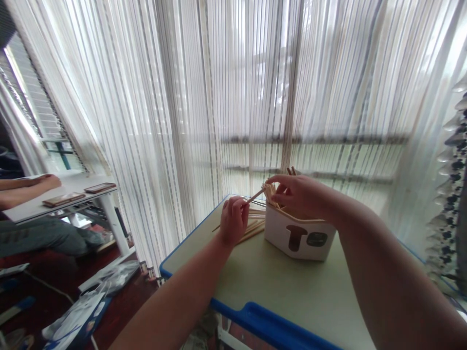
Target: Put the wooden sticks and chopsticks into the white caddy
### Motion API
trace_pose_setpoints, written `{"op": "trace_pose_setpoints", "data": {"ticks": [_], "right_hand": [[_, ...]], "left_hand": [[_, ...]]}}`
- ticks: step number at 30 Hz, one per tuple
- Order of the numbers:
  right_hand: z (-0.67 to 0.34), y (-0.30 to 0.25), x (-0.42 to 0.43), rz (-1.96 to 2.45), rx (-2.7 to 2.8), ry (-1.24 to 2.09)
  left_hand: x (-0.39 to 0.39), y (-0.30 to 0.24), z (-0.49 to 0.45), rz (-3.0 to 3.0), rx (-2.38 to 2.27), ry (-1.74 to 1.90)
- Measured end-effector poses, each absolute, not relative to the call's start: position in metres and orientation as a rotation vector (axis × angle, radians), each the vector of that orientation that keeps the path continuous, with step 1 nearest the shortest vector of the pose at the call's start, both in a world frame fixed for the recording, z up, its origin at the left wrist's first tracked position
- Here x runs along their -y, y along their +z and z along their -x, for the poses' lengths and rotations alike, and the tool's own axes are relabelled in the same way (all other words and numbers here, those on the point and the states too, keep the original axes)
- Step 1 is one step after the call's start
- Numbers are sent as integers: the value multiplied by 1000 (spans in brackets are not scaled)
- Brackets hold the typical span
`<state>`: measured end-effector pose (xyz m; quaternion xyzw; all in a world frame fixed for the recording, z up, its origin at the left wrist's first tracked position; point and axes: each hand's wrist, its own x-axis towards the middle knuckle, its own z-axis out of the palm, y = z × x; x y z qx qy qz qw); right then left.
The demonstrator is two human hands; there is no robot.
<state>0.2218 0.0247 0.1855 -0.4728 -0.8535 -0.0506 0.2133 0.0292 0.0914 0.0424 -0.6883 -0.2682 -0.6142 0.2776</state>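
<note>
My left hand [234,221] is closed in a pinch on a thin wooden chopstick [256,195] that slants up to the right. A white box [277,236] with a dark T-shaped mark stands on the desk, holding a bunch of chopsticks [270,192]. Over the box's open top, my right hand [290,191] curls its forefinger and thumb around the ends of that bunch. Its other fingers are partly hidden behind the hand and the rim. Several loose chopsticks [252,229] lie on the desk between my left hand and the box.
The pale desk [280,287] has a raised blue edge [270,323]. Sheer striped curtains [189,97] hang just behind it. At the left, another person's hands [49,182] rest on a white table [27,206] with two flat framed pieces. Plastic bags [109,282] lie on the floor.
</note>
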Motion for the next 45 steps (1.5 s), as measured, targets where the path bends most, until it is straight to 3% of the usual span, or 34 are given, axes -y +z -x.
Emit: {"op": "trace_pose_setpoints", "data": {"ticks": [16, 25, 30, 36, 45], "right_hand": [[-212, 191, -11, 1176, 2409, -284], [-238, 210, -8, 1228, 1933, -363], [-232, 207, -10, 1024, 1478, -136], [-213, 191, -29, 1052, 1923, 179], [-260, 218, -6, 1187, 1904, 138]], "left_hand": [[-91, 38, -35, 2013, 639, -1729], [-99, 36, -35, 2030, 837, -1579], [-100, 32, -39, 2069, 923, -1518], [-97, 31, -41, 2092, 881, -1513], [-98, 30, -40, 2165, 921, -1467]]}}
